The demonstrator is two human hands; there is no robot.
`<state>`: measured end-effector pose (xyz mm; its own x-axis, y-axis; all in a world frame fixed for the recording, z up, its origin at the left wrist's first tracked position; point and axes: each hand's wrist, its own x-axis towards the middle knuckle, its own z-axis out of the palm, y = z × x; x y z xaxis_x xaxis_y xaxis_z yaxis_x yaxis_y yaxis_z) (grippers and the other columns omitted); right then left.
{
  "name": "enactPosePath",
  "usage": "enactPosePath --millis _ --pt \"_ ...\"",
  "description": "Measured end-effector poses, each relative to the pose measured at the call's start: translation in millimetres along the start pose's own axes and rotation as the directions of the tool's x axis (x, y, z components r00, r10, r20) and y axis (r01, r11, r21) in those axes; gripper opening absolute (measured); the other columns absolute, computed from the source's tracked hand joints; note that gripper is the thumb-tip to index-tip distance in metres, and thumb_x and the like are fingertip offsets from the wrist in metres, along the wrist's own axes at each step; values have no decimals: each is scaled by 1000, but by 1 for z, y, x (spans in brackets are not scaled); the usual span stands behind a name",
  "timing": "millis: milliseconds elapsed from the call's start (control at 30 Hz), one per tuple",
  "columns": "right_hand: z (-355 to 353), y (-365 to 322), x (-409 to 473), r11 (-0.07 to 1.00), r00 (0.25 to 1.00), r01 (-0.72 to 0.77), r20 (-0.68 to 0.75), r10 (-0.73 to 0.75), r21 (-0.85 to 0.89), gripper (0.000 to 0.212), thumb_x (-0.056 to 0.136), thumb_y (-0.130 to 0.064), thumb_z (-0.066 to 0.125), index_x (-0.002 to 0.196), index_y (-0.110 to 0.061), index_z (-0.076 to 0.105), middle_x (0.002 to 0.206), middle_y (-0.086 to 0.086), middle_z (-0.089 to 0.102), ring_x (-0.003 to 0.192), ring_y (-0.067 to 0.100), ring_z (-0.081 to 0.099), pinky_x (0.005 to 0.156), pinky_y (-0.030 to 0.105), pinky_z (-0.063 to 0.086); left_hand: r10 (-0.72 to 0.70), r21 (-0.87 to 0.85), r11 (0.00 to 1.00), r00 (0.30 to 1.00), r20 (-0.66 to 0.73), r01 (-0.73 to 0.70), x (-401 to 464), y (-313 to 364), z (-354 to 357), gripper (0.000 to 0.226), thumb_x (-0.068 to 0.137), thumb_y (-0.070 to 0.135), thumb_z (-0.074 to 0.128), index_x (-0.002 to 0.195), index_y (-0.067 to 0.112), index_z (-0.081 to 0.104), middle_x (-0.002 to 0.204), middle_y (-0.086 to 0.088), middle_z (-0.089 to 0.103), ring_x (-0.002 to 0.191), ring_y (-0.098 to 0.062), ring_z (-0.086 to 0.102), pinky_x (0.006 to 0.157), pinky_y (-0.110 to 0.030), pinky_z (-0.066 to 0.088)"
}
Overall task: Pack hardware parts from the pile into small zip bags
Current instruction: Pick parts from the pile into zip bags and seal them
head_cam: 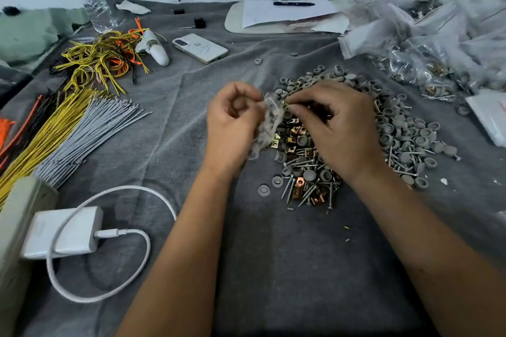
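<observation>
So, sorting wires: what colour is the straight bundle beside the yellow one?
Grey bundle, seen in the head view.

Open grey cloth (273, 268) at 6 o'clock, plenty of room to slide in there. At 3 o'clock the heap of grey caps, screws and brass clips (356, 131) blocks things. Clear filled zip bags (427, 44) crowd 1 o'clock, yellow and grey wire bundles (68, 128) at 9, white charger with looped cable (65, 232) at 8.
</observation>
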<state>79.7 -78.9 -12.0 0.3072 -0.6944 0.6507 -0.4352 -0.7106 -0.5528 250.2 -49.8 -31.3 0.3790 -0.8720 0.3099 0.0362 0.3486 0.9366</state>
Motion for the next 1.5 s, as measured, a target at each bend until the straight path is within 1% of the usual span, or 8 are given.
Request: enactPosePath --millis 200,400,633,767,867,1133,1300,1500 --pt "2 -1 -2 996 991 86 98 -88 23 14 85 -9 82 99 -11 81 95 -3 75 87 4 68 83 18 52 5 90 996 998 67 -11 -2 -1 4 13 84 3 66 87 15 62 60 13 55 56 -7 49 53 -23 39" --pt "6 4 -2 981 968 185 185 -170 -66 14 88 -8 75 100 -11 81 90 4 69 87 20 64 78 39 52 47 76 996 995 88 -54 -2 1 6 13 83 2 64 86 14 61 58 14 54 52 -4 47 51 -18 39" --pt "-1 6 1 996 995 70 72 -67 -48 13 84 -18 83 96 -13 79 93 -3 72 87 7 63 83 20 50 71 -37 997 997 -30 -72 -2 2 4 19 84 -1 61 82 18 60 58 9 53 50 -6 42 46 -21 34" --pt "-15 16 4 976 894 115 448 -21 -184 16 80 -32 85 95 -31 81 100 -7 61 103 13 45 88 32 42 44 -157 985 986 -164 -70 0 3 1 20 82 -3 59 80 17 58 55 11 49 46 -4 39 43 -18 31" --pt "-17 17 4 958 832 127 554 38 -256 20 80 -35 85 99 -41 80 109 -7 53 111 14 36 97 32 39 10 -229 972 981 -195 -56 1 4 -1 21 84 -5 58 80 16 57 53 11 48 45 -2 40 41 -16 31" --pt "-7 15 1 937 882 144 471 25 -319 19 91 -35 74 107 -26 79 107 -4 57 112 18 39 97 33 40 -19 -229 973 988 -152 -17 0 3 0 18 83 -2 59 80 15 57 52 11 47 43 -4 37 40 -19 30" --pt "-6 3 1 999 992 34 122 -34 -1 11 100 -13 63 104 -7 72 97 -1 70 92 11 62 84 28 50 33 -11 999 999 -7 -33 -2 -1 5 17 83 -1 61 83 16 59 55 14 51 48 -5 42 47 -23 32" --pt "-2 1 0 987 975 155 165 -146 -38 13 92 -6 73 102 -9 80 94 3 75 86 13 68 83 20 51 54 87 994 994 93 -62 -4 -2 11 15 82 2 62 84 17 59 55 15 51 51 0 42 52 -18 35"
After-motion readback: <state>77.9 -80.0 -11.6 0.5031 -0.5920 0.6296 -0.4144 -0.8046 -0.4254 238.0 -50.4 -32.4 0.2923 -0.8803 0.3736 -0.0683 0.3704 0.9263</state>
